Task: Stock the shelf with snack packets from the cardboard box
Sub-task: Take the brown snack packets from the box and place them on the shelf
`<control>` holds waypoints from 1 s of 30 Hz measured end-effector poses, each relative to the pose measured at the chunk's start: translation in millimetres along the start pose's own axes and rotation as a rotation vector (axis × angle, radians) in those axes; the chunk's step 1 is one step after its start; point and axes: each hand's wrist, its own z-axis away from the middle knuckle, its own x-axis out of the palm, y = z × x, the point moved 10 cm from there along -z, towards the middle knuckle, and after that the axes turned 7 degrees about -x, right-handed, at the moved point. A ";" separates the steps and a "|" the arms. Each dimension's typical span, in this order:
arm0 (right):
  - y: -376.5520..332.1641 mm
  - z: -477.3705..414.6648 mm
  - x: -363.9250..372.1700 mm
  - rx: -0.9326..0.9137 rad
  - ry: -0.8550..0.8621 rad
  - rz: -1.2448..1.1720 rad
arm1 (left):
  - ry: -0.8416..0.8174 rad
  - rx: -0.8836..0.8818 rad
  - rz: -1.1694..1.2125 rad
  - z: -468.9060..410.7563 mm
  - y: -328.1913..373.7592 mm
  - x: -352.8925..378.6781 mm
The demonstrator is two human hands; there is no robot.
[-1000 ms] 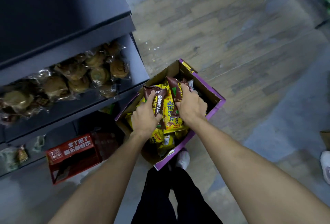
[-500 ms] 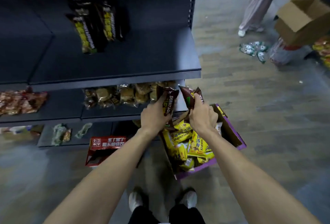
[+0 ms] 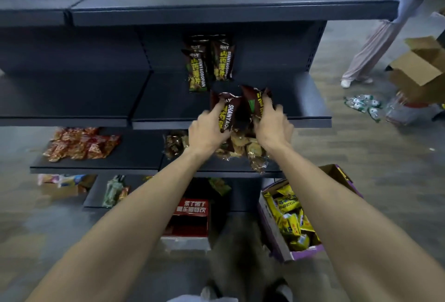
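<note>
My left hand (image 3: 207,130) grips a dark brown snack packet (image 3: 227,111) with yellow lettering. My right hand (image 3: 273,124) grips another brown packet (image 3: 252,103) beside it. Both packets are held upright just at the front edge of the dark middle shelf (image 3: 168,109). Further back on that shelf stand three matching brown packets (image 3: 208,60) against the rear panel. The purple-edged cardboard box (image 3: 279,239) sits on the floor at my lower right, with several yellow packets (image 3: 292,219) inside.
The shelf below holds clear-wrapped pastries (image 3: 243,148) and red packets (image 3: 80,143). A red carton (image 3: 190,219) stands under the shelving. At the far right a person (image 3: 385,36) stands by an open cardboard box (image 3: 421,68) and loose packets (image 3: 363,104) on the floor.
Both hands lifted the two brown packets out of the box and up to the middle shelf's front edge. The view tilted upward from the box to the shelving.
</note>
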 end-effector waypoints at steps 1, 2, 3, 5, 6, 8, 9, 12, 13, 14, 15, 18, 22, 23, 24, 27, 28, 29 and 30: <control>-12.2 -3.1 -1.2 -0.007 0.011 -0.009 | 0.018 -0.006 0.008 -4.5 -6.2 -9.4; -22.6 -6.7 -1.5 -0.008 0.020 -0.021 | 0.039 -0.010 0.011 -9.5 -11.0 -18.3; -31.6 -10.7 -2.3 -0.003 0.025 -0.039 | 0.057 -0.012 0.009 -15.1 -14.8 -25.7; -44.8 -21.6 -0.3 0.020 0.018 -0.092 | 0.083 -0.016 0.011 -28.1 -20.7 -36.9; -49.5 -28.4 2.0 0.032 0.007 -0.121 | 0.087 -0.020 0.015 -35.7 -23.5 -39.8; -60.0 -43.5 10.6 0.016 -0.042 -0.159 | 0.084 -0.037 0.021 -51.2 -28.3 -41.9; -66.5 -51.1 16.2 -0.013 -0.073 -0.167 | 0.085 -0.049 0.024 -58.7 -30.9 -42.1; -80.8 -75.5 35.4 -0.102 -0.157 -0.148 | 0.092 -0.085 0.026 -82.0 -42.1 -37.1; -83.1 -84.7 42.4 -0.130 -0.182 -0.128 | 0.094 -0.090 0.015 -90.3 -46.4 -33.4; -84.0 -94.6 49.5 -0.151 -0.204 -0.106 | 0.095 -0.091 0.000 -98.7 -50.5 -28.9; -83.2 -105.5 54.9 -0.160 -0.215 -0.091 | 0.095 -0.093 -0.017 -107.7 -54.2 -24.7; -76.8 -142.0 67.2 -0.148 -0.169 -0.087 | 0.088 -0.121 -0.041 -136.4 -64.2 -10.4; -66.7 -187.3 88.3 -0.092 -0.054 -0.092 | 0.119 -0.194 -0.039 -168.8 -78.2 5.2; -65.5 -197.2 95.4 -0.090 -0.035 -0.089 | 0.131 -0.198 -0.042 -175.2 -79.8 9.1; -64.9 -206.6 103.0 -0.087 -0.025 -0.079 | 0.140 -0.200 -0.046 -181.3 -81.1 13.0; -65.1 -228.3 121.3 -0.065 -0.015 -0.040 | 0.146 -0.210 -0.064 -199.8 -85.3 24.4; -65.8 -233.6 125.2 -0.057 0.000 -0.028 | 0.151 -0.213 -0.065 -204.4 -86.9 27.8; -66.4 -237.8 128.4 -0.053 0.020 -0.017 | 0.159 -0.214 -0.059 -208.1 -88.4 30.8; -67.4 -241.2 131.6 -0.054 0.043 -0.012 | 0.166 -0.214 -0.048 -210.3 -89.9 33.2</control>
